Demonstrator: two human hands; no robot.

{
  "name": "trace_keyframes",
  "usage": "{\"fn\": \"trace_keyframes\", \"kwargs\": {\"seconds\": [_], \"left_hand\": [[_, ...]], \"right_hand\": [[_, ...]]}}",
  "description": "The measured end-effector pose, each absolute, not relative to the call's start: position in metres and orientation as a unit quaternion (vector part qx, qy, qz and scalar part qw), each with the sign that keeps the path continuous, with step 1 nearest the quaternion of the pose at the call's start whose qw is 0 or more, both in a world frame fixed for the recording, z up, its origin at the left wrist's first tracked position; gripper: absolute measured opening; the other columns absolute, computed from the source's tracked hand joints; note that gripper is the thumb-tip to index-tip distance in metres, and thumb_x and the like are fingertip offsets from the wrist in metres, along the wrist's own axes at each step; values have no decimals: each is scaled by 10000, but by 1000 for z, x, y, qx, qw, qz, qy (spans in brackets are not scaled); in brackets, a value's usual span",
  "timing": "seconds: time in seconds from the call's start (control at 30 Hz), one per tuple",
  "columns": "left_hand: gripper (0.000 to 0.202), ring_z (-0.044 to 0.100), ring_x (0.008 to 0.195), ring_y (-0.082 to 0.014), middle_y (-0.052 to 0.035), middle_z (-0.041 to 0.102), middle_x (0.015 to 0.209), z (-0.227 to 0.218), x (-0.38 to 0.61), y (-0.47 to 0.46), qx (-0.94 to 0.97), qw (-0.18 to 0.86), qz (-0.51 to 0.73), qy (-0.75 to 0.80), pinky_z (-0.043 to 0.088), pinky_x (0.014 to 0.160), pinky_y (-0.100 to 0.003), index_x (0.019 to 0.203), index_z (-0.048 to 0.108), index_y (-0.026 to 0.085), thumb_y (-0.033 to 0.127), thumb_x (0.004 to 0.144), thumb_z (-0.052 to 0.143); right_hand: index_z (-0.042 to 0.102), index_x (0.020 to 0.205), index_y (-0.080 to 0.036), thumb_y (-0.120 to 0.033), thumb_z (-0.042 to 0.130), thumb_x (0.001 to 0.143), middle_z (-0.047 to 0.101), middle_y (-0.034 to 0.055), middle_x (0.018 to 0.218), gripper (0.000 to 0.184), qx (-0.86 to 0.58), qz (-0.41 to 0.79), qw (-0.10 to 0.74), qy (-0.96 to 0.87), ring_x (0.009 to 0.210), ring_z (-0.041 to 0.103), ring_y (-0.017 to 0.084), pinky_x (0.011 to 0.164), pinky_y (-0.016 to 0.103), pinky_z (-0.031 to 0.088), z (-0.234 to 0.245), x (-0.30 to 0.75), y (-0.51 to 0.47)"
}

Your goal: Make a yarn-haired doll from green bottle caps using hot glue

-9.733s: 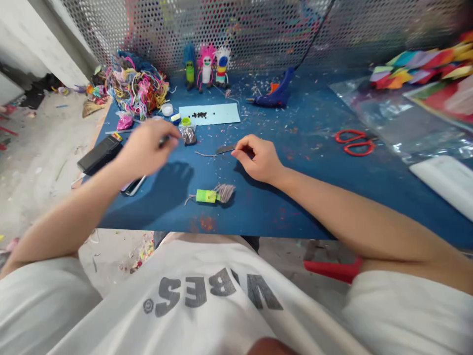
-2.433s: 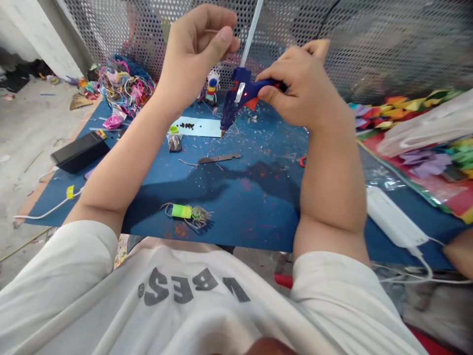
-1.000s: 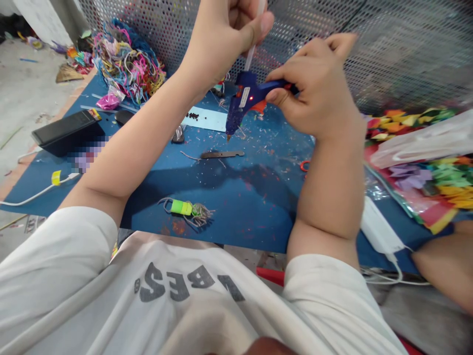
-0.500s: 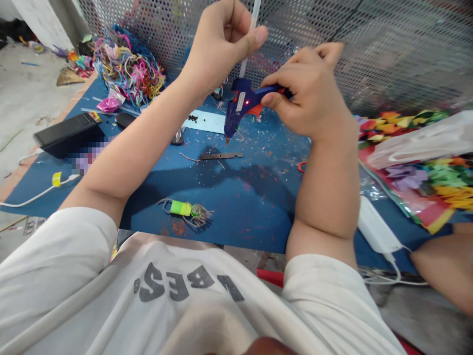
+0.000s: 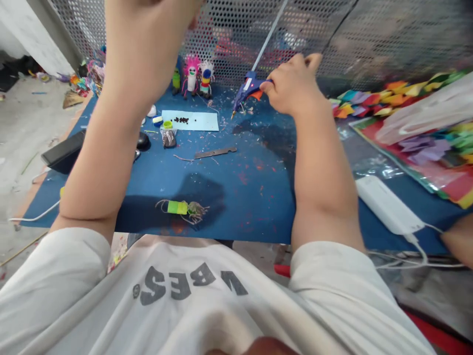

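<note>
My right hand (image 5: 293, 84) is wrapped round the handle of a blue hot glue gun (image 5: 247, 91), its nozzle pointing down and left above the table. A long translucent glue stick (image 5: 269, 37) rises from the gun's back. Raised close to the camera at the upper left is my left hand (image 5: 148, 44); its fingers are cut off by the top edge, so what they do is hidden. Below, near the table's front edge, lies a small green and yellow yarn figure (image 5: 178, 207) with grey strands. A flat metal strip (image 5: 215, 153) rests farther back.
Small yarn dolls (image 5: 191, 76) stand against the perforated metal panel (image 5: 229, 29). Black beads lie on a light blue card (image 5: 207, 122). A white power strip (image 5: 389, 204) and colourful folded paper pieces (image 5: 424, 148) are at right, near another person's arm (image 5: 460, 239).
My left hand has let go of the glue stick and moved up and left. My right hand has shifted slightly left with the glue gun, which is now more tilted.
</note>
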State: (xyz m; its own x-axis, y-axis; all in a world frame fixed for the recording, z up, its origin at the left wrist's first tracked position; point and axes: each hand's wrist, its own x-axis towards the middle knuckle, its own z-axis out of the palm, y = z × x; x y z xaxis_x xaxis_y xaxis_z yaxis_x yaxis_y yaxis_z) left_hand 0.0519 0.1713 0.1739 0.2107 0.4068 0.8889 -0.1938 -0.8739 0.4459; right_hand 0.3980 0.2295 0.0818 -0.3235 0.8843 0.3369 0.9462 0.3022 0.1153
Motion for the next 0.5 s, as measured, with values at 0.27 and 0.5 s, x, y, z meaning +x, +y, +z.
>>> {"fn": "trace_keyframes", "kwargs": {"seconds": [0.27, 0.5], "left_hand": [[513, 779, 1119, -296, -58, 833, 1271, 144, 6, 43, 911, 139, 29, 386, 498, 924, -361, 1352, 779, 254, 611, 984, 792], [602, 724, 1295, -336, -90, 735, 1479, 95, -19, 3, 914, 148, -144, 350, 468, 1060, -413, 1493, 678, 288, 529, 976, 871]], "right_hand": [[797, 1039, -114, -286, 799, 1058, 829, 215, 1224, 174, -589, -138, 178, -776, 1226, 584, 283, 1108, 637, 296, 30, 426, 288], [704, 1358, -177, -256, 736, 1099, 780, 130, 1374, 273, -596, -93, 241, -760, 1155, 540, 215, 1151, 558, 290, 32, 435, 291]]}}
